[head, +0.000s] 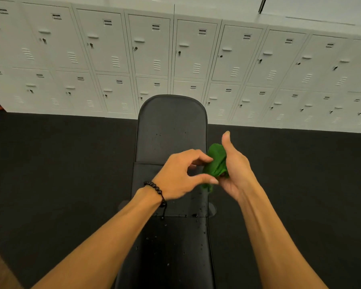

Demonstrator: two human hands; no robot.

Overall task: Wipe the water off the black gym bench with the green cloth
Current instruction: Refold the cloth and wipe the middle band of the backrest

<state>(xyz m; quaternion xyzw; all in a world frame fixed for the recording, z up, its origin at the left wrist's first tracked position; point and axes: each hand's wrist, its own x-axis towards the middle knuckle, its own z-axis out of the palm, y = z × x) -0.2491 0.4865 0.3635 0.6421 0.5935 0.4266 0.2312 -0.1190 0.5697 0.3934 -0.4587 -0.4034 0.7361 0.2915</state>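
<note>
Clearly soft, light green cloth (216,161), bunched, held in air above right edge of black gym bench (171,130); likely compresses easily, best gathered into pad in palm. Right hand (234,170) cups it, thumb raised. Left hand (181,174) pinches cloth edge with fingertips. Water droplets (201,209) dot surface nearer camera.

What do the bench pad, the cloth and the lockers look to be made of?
Bench: black vinyl or leather-like upholstery, smooth with a slight sheen; water beads on it. Green cloth: soft matte fabric, bunched between both hands, possibly microfibre. Lockers: painted sheet metal, judging by pressed vents and flat grey doors.
</note>
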